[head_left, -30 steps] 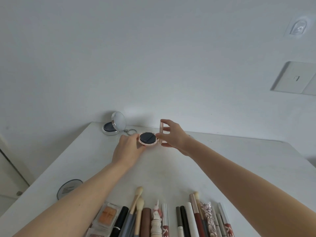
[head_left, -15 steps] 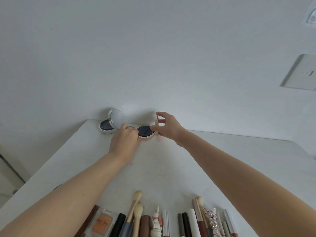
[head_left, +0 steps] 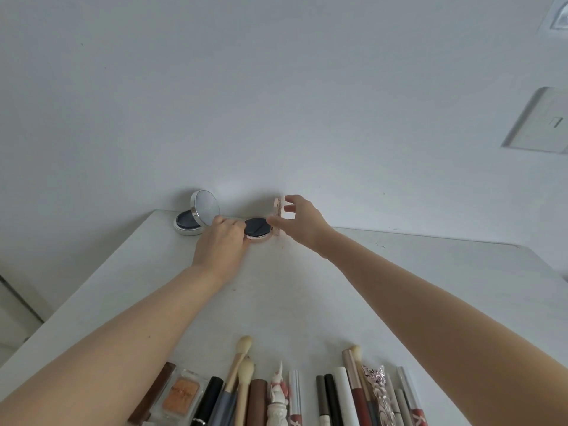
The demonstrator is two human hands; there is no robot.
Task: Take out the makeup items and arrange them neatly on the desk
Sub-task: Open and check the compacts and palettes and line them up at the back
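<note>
I've slid the rose-gold compact (head_left: 258, 234) back beside the silver compact (head_left: 196, 218); left hand (head_left: 222, 244) grips its base, right hand (head_left: 302, 221) loosens off the lid, so I'd square it gently.

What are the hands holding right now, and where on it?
The left hand grips the rose-gold compact at its base's left rim. The right hand is open beside the upright lid, holding nothing.

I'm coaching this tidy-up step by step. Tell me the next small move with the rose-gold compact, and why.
Probably let go and draw both hands back. The rose-gold compact already sits on the desk by the wall, open, lid upright, beside the silver compact. The left hand holds its base; the right hand has open fingers by the lid, so it looks placed.
</note>
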